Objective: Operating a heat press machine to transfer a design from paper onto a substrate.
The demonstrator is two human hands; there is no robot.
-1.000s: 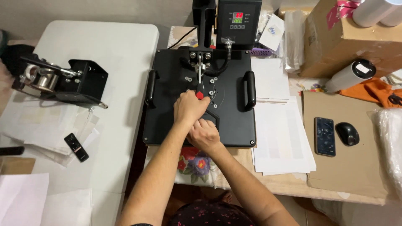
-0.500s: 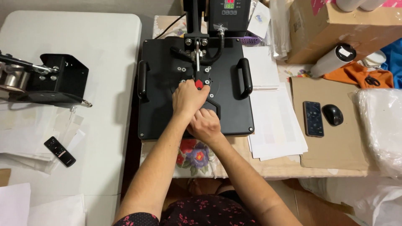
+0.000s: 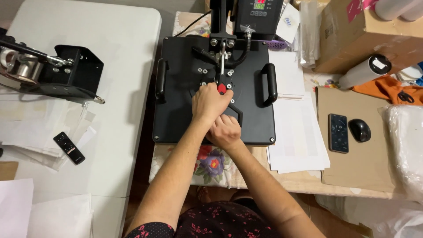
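Clenching the press handle [image 3: 232, 115], left hand [image 3: 210, 102] and right hand [image 3: 224, 131] grip mid-platen [image 3: 176, 110], edges clear.

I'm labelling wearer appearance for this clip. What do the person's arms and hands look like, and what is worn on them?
Both forearms are bare from wrist to past the elbow: no long sleeves, gloves or watch show. The left hand and right hand carry no ring or bracelet that can be made out. At the bottom edge, a dark garment with small red flowers covers the body and the left upper arm.
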